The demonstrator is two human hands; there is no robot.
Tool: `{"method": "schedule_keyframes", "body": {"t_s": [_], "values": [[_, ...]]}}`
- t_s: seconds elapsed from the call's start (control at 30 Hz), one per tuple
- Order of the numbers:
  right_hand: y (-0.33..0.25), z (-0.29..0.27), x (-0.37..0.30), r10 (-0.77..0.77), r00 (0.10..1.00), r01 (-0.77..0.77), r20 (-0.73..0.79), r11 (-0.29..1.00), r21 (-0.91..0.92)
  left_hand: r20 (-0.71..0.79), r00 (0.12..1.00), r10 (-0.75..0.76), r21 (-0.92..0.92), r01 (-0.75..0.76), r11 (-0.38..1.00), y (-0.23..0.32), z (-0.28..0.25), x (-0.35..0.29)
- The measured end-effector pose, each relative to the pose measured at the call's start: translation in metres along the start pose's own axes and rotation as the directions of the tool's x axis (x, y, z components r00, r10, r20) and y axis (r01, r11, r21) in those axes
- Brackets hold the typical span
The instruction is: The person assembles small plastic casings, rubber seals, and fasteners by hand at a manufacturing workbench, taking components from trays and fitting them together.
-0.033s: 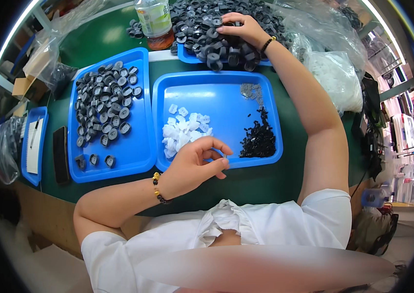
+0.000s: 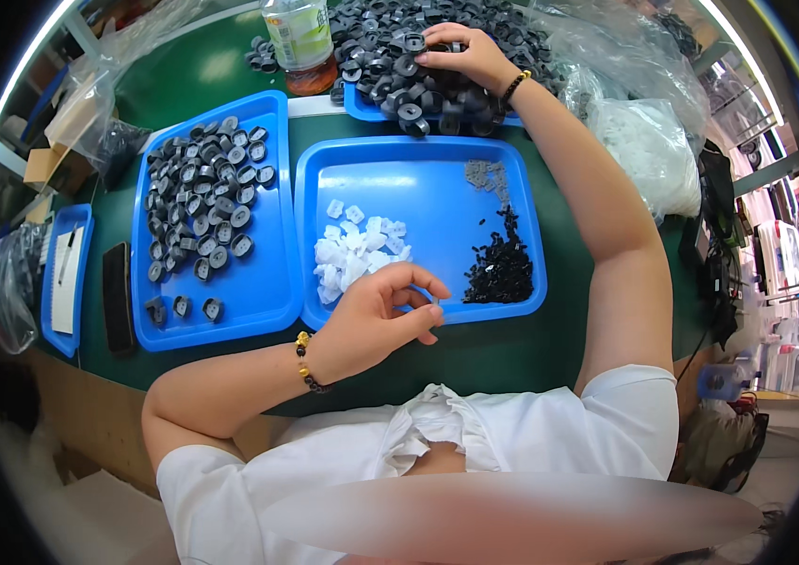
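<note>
My right hand (image 2: 475,58) reaches to the heap of dark grey round plastic caps (image 2: 371,47) at the far side. Its thumb and fingers close round one cap (image 2: 413,43) at the heap's front. My left hand (image 2: 385,315) hovers over the near rim of the middle blue tray (image 2: 409,151). Thumb and index finger pinch together there, with a tiny thing at their tips that I cannot make out. Beside that hand lie white translucent plastic pieces (image 2: 347,252). On the tray's right are small black parts (image 2: 501,268), with small grey parts (image 2: 486,175) behind them.
A left blue tray (image 2: 272,292) bears many dark caps (image 2: 197,193). A phone (image 2: 118,299) and a small tray with a notepad (image 2: 68,282) lie farther left. A bottle (image 2: 298,42) stands beside the heap; a clear bag of white pieces (image 2: 649,155) sits at the right.
My right fingers have shifted very slightly left at the heap, and a few caps at its front have moved. My left hand stays as it was.
</note>
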State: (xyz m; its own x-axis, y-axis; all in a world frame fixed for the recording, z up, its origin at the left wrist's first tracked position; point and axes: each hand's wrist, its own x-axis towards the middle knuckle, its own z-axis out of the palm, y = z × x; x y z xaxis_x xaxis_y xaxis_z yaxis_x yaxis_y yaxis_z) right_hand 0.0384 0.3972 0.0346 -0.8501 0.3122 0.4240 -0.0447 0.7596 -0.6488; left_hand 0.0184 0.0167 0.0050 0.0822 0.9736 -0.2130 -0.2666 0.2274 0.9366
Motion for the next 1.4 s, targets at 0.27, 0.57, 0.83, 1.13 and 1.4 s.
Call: {"method": "schedule_keyframes", "body": {"t_s": [0.27,0.57,0.83,1.13,1.4], "values": [[-0.039,0.028,-0.015,-0.221,0.962,0.234,0.160,0.970,-0.066,0.023,0.997,0.068,0.075,-0.070,0.995,0.000,0.003,-0.001],[-0.075,0.050,-0.043,-0.270,0.932,0.280,0.240,0.960,-0.004,0.037,0.995,0.088,0.123,-0.092,0.988,-0.001,0.005,-0.001],[-0.097,0.061,-0.069,-0.338,0.862,0.377,0.377,0.925,-0.035,0.036,0.995,0.098,0.134,-0.102,0.986,-0.001,0.004,-0.001],[-0.107,0.055,-0.094,-0.225,0.933,0.246,0.281,0.969,-0.041,0.004,0.993,0.118,0.088,-0.118,0.989,-0.005,0.004,-0.001],[-0.124,0.043,-0.134,-0.024,1.000,0.025,0.013,0.998,-0.056,0.015,0.995,0.102,0.040,-0.102,0.994,-0.005,0.003,0.002]]}}
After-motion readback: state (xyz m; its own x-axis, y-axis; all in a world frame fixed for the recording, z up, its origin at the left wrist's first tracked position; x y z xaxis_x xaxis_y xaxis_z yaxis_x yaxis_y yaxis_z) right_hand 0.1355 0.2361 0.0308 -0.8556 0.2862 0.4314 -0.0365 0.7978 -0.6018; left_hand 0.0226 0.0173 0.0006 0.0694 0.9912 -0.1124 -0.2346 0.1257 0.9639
